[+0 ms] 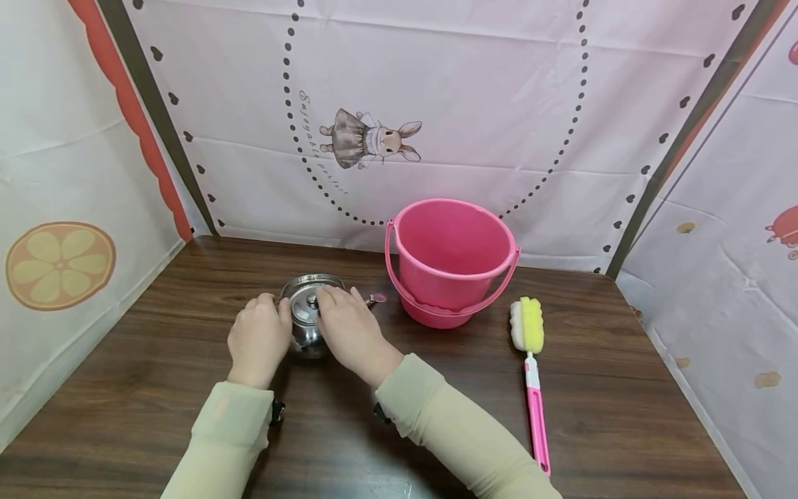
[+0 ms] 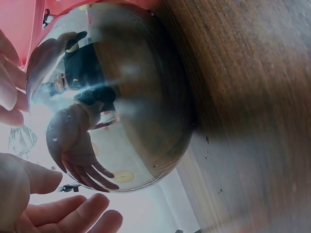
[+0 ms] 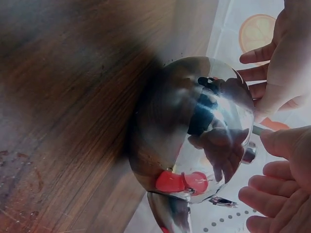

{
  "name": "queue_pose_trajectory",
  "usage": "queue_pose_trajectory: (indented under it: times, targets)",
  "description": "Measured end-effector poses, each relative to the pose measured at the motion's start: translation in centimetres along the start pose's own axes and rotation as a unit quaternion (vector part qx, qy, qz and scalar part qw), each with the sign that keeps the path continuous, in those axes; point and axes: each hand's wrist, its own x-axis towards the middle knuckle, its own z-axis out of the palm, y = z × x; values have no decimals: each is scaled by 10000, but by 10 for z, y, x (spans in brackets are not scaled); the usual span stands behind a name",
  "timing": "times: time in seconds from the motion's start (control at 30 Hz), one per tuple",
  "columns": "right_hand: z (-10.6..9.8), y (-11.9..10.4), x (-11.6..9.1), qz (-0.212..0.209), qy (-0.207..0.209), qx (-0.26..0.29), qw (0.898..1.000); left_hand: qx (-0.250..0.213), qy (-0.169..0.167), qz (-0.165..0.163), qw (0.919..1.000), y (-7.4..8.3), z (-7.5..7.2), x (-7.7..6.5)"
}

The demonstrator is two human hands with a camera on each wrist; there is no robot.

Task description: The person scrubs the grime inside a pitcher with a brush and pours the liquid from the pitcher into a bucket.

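Note:
A small shiny stainless steel teapot (image 1: 307, 341) stands upright on the wooden table, its spout (image 1: 373, 300) pointing right. Its lid (image 1: 302, 312) is on, topped by a small knob (image 3: 250, 153). At the pot's left side is my left hand (image 1: 257, 339), with loosely extended fingers; in its wrist view the thumb (image 2: 43, 175) is close to the pot wall. My right hand (image 1: 352, 333) reaches over the pot's right side by the lid. Its thumb (image 3: 278, 141) is near the knob, and whether it touches the pot I cannot tell. Neither hand visibly grips anything.
Behind the pot and to the right stands a pink bucket (image 1: 451, 239) with its handle hanging down in front. Further right lies a sponge brush (image 1: 533, 388) with a pink handle and yellow-white head. Printed cloth (image 1: 486, 90) walls the table's back and sides.

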Motion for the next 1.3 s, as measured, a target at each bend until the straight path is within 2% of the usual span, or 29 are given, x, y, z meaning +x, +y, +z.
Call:
queue_pose_trajectory:
  times: [0.23,0.57,0.9,1.3]
  targets:
    - [-1,-3,6,-95,-18,-17,10000,-110,-49,-92,9999,2,1,1]
    - [0,-4,17,-159,-57,-187,9997,-131,18,13,9999,3,3,3]
    - [2,-5,26,-154,-192,-256,9994,-253,387,203,9987,1,3,4]
    - [5,0,32,-259,7,-161,9995,-123,450,272,9985,1,5,4]
